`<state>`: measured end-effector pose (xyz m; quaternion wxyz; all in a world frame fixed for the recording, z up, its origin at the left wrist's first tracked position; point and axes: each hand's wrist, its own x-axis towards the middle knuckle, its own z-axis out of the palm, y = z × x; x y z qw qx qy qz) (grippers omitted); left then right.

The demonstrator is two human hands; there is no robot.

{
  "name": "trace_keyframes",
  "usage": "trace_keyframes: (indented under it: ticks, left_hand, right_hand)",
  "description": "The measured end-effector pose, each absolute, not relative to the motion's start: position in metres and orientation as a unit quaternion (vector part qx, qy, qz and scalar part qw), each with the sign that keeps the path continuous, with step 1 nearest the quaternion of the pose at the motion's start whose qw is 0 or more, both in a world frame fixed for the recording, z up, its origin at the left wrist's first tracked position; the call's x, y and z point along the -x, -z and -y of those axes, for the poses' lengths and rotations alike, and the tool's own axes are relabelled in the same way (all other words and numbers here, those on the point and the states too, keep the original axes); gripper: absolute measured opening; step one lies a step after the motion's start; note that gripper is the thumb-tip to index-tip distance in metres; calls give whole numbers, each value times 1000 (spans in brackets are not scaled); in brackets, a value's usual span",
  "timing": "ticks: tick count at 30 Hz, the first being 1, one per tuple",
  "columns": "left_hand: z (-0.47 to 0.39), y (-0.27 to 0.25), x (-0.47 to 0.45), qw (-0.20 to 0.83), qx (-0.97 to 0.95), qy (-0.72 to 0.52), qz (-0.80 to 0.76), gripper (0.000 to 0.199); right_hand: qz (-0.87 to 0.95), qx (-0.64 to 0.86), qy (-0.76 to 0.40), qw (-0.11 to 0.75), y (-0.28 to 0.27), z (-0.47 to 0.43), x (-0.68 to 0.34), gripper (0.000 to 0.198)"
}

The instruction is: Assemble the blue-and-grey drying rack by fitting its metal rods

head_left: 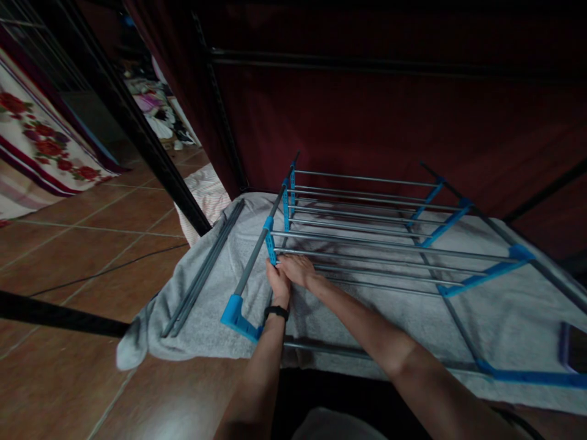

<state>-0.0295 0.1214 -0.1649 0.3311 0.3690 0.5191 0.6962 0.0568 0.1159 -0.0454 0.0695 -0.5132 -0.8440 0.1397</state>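
A partly assembled drying rack (367,235) of grey metal tubes and blue plastic joints lies across a grey blanket. My left hand (278,282), with a black band at the wrist, is closed around the lower end of a perforated blue bracket (270,246) on the rack's left side. Right beside it, my right hand (297,269) is closed on the left end of a thin metal rod (337,268) where it meets that bracket. Fingers cover the joint itself. A blue corner piece (233,311) sits nearer me on the left tube.
Several loose grey tubes (206,269) lie on the blanket (247,244) at the left. A dark phone-like object (574,348) rests at the right edge. Black metal posts (137,128) and a dark red curtain (367,122) frame the space; a cable (110,271) crosses the tiled floor.
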Motion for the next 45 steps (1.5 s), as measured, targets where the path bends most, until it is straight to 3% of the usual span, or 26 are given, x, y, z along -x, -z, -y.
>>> trace_keyframes:
  ticks: [9,16,45]
  left_hand:
    - [-120,162,33,238,-432,-661,-565,10]
    - [-123,161,35,196,-459,-636,-589,12]
    - [-123,155,39,203,-479,-605,-603,13]
  right_hand:
    - [841,526,-47,116,51,-85,-83,31]
    - [828,542,17,140,71,-71,-127,34]
    - [837,527,-63,134,65,-83,-133,27]
